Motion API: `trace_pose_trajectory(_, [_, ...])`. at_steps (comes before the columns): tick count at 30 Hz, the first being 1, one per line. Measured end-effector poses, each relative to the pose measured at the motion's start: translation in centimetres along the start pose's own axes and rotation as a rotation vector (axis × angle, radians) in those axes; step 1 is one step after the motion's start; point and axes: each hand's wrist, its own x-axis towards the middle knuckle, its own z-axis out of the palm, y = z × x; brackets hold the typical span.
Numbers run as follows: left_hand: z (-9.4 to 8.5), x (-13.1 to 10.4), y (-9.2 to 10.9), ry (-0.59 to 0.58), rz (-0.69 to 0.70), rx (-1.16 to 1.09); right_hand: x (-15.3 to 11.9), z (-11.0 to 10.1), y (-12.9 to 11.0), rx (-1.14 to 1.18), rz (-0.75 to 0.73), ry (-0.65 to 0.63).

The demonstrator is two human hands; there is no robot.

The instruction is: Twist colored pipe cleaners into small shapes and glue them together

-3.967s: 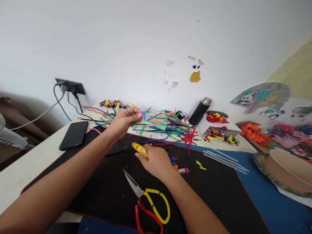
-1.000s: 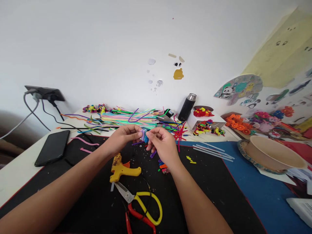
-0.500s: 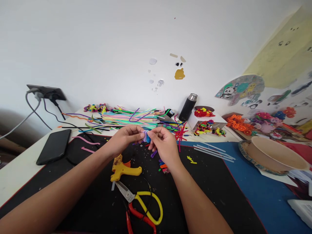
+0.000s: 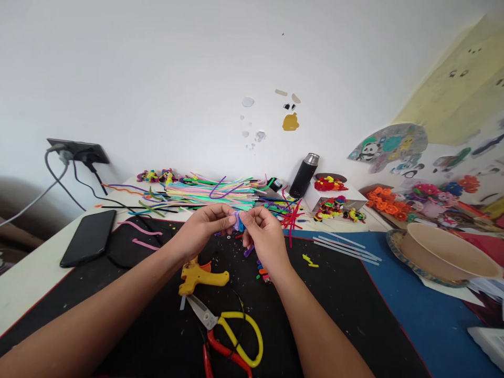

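Observation:
Between my two hands is a small fuzzy purple and blue pipe cleaner piece (image 4: 237,221), pinched by the fingertips. My left hand (image 4: 212,223) grips it from the left, thumb and fingers closed. From the other side my right hand (image 4: 263,231) pinches it, covering part of it. Below the right fingers a short purple pipe cleaner piece (image 4: 249,251) lies on the black mat (image 4: 334,315). Several small coloured pieces (image 4: 262,271) sit beside my right wrist. A yellow glue gun (image 4: 202,277) and scissors with a yellow and a red handle (image 4: 241,336) lie nearer me.
Behind my hands lies a heap of pipe cleaners (image 4: 212,191), with a black flask (image 4: 304,176) at its right. Clear glue sticks (image 4: 346,249), yellow bits (image 4: 310,261) and a beige bowl (image 4: 449,252) are on the right. A phone (image 4: 90,238) and cables (image 4: 79,181) are on the left.
The whole view has shifted slightly. Both hands still hold the purple and blue piece in nearly the same place, with little finger movement.

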Motion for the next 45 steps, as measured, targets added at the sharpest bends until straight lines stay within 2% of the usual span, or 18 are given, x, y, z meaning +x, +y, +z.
trace_pose_trajectory(9, [0.6,-0.3,-0.2,0.036,0.031,-0.03,-0.2,0.5,0.6,0.187,0.079,-0.066])
trace_pose_trajectory(24, [0.8,-0.2,0.3,0.01,-0.012,-0.108,0.0,0.3,1.0,0.251,0.034,-0.108])
trace_pose_trajectory(30, [0.5,-0.1,0.4,0.013,0.005,-0.027,0.1,0.3,1.2,0.228,0.069,-0.089])
trace_pose_trajectory(40, [0.8,-0.5,1.7,0.024,0.053,0.11,-0.1,0.4,1.0,0.259,0.176,-0.167])
trace_pose_trajectory(45, [0.9,-0.3,1.5,0.021,0.055,0.182,-0.1,0.5,1.1,0.309,0.233,-0.179])
